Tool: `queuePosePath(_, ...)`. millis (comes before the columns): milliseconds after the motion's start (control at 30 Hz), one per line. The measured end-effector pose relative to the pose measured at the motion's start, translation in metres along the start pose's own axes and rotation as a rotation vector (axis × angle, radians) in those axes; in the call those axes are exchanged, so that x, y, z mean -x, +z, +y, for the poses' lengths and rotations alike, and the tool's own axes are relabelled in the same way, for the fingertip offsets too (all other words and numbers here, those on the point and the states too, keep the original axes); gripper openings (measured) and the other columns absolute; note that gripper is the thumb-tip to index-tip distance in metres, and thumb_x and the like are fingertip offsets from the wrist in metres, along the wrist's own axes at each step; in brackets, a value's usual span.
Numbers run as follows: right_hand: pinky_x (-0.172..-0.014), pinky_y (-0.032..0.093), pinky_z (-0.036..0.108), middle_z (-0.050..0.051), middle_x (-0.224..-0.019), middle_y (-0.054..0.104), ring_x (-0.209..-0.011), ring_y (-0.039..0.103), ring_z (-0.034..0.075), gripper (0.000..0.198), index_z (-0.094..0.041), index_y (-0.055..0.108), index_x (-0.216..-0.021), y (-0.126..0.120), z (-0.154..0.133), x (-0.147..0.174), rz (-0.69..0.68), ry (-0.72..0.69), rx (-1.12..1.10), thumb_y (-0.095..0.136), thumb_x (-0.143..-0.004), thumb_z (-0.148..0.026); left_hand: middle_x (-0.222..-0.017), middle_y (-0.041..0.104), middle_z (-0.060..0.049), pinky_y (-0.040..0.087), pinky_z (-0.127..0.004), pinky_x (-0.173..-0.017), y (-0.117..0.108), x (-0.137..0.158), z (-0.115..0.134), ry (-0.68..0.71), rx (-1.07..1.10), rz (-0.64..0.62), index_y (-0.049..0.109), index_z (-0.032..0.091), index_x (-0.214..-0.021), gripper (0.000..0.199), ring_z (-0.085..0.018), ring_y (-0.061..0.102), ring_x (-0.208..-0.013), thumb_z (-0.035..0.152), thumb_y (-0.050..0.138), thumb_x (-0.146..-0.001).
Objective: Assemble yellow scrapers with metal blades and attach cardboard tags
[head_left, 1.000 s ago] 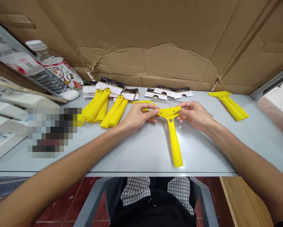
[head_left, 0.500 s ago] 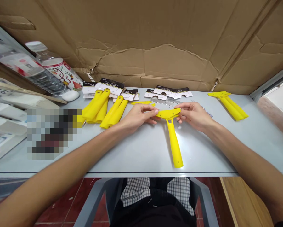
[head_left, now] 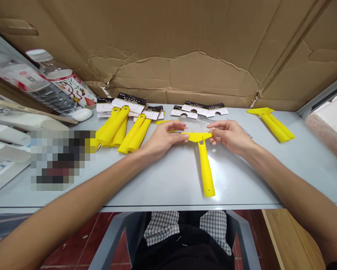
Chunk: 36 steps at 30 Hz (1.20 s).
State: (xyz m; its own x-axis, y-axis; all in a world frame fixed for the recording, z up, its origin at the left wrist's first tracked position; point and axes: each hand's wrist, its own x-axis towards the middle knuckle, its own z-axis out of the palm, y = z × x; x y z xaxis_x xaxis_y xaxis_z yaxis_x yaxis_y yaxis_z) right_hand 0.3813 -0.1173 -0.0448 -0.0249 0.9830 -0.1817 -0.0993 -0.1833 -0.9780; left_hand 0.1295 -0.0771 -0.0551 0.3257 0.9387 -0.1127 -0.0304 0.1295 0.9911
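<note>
scraper (head_left: 203, 157) head tipped flatter — both hands (head_left: 164, 139) gripping

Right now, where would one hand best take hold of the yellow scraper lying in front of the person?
Probably the long handle of the yellow scraper, taken from above near mid-length. It lies flat and bare, pointing toward the person, while the left hand and right hand already pinch the wide head.

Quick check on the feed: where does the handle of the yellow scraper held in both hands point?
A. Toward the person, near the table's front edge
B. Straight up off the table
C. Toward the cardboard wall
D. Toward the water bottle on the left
A: the left hand and right hand pinch the two ends of the yellow scraper head, and its handle runs down toward the table front edge.
</note>
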Motion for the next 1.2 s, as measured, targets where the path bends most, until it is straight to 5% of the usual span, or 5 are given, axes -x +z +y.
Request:
queuePosePath(200, -0.060, 0.063, 0.027, 0.008, -0.081, 0.078, -0.061, 0.072, 0.014, 0.018, -0.012, 0.080, -0.097, 0.002, 0.000, 0.001, 0.024, 0.015, -0.016, 0.089, -0.081, -0.009, -0.086, 0.080, -0.005, 0.061, -0.031, -0.076, 0.000, 0.003, 0.016, 0.093, -0.155, 0.185, 0.077, 0.014, -0.085, 0.031, -0.015, 0.071, -0.073, 0.018, 0.100, -0.065)
queuePosePath(533, -0.057, 0.061, 0.026, 0.008, -0.080, 0.078, -0.060, 0.071, 0.014, 0.014, -0.013, 0.079, -0.090, 0.006, -0.004, 0.004, 0.027, 0.020, -0.042, 0.086, -0.081, -0.006, -0.078, 0.078, -0.005, 0.053, -0.029, -0.070, -0.005, -0.009, 0.000, 0.087, 0.155, 0.081, 0.087, 0.016, -0.084, 0.043, -0.013, 0.064, -0.069, 0.034, 0.108, -0.052)
queuePosePath(800, -0.057, 0.061, 0.026, 0.010, -0.084, 0.080, -0.060, 0.071, 0.014, 0.015, -0.012, 0.079, -0.092, 0.007, -0.003, 0.004, 0.005, 0.020, -0.044, 0.086, -0.081, -0.007, -0.088, 0.081, -0.006, 0.059, -0.031, -0.079, 0.004, -0.002, -0.001, 0.170, -0.063, 0.165, 0.079, 0.017, -0.076, 0.043, -0.018, 0.071, -0.082, 0.034, 0.109, -0.050)
queuePosePath(1200, -0.059, 0.061, 0.028, 0.011, -0.088, 0.082, -0.063, 0.072, 0.015, 0.018, -0.013, 0.081, -0.093, 0.005, -0.001, 0.003, -0.025, 0.013, -0.039, 0.093, -0.079, -0.014, -0.111, 0.083, -0.010, 0.061, -0.034, -0.089, 0.001, -0.001, -0.006, 0.001, -0.129, 0.105, 0.082, 0.016, -0.110, 0.043, -0.020, 0.076, -0.094, 0.026, 0.099, -0.072)
